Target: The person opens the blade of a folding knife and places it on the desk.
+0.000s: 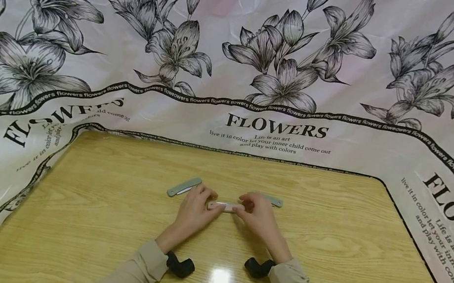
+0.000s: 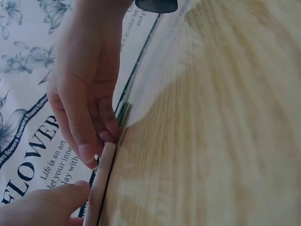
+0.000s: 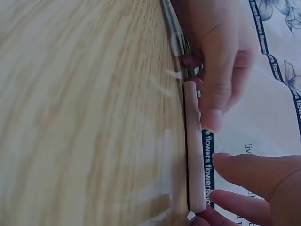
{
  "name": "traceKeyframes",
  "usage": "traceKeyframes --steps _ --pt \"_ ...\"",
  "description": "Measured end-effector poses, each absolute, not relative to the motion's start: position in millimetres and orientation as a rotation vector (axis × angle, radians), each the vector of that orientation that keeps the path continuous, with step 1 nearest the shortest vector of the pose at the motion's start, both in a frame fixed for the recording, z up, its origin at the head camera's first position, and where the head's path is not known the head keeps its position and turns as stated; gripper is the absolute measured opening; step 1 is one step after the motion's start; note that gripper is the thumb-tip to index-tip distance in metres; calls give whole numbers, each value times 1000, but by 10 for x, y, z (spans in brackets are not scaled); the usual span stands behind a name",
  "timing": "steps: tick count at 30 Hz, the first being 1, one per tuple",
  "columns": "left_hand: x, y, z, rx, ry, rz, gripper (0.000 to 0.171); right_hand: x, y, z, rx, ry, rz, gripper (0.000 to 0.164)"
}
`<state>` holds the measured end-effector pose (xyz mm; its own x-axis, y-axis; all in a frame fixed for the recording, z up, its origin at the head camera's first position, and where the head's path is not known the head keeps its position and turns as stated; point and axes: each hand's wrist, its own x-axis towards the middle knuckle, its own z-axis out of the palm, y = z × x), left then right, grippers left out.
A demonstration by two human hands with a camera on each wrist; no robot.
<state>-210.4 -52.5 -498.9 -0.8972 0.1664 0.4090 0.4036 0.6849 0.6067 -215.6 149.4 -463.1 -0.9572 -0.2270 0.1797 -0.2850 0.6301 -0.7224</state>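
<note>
A pale pink folding knife (image 1: 230, 208) lies crosswise, low over the wooden tabletop, between the two hands. At its left end the left hand (image 1: 197, 203) grips it, thumb on the near side and fingers behind. The right hand (image 1: 260, 217) holds the other end with bent thumb and fingers. From the right wrist, the pink handle (image 3: 194, 146) shows as a smooth strip with fingertips at both ends. Beyond the left hand lies a grey-green folding knife (image 1: 183, 186) with its blade edge showing. Another grey-green knife (image 1: 275, 201) is partly hidden behind the right hand.
The wooden table (image 1: 83, 217) has a flower-printed cloth (image 1: 273, 134) standing along its back and sides. A black curved device (image 1: 180, 266) is on the left wrist and a similar device (image 1: 258, 268) on the right. Light glares off the table's front middle.
</note>
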Motion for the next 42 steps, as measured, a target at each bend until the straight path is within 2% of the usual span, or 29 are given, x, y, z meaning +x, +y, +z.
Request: traceKeyframes --steps 8,26,42 --pt "-2109 -543 -5043 -530 -2518 -993 29 -2132 1491 -4643 420 -2813 1257 18" --pt "-2110 -547 -5055 -578 -2484 -990 31 -2146 1494 -4681 480 -2829 1198 17" --pt "-2107 -553 -5029 -633 -2327 -1279 24 -2129 1487 -4569 462 -2724 1315 13"
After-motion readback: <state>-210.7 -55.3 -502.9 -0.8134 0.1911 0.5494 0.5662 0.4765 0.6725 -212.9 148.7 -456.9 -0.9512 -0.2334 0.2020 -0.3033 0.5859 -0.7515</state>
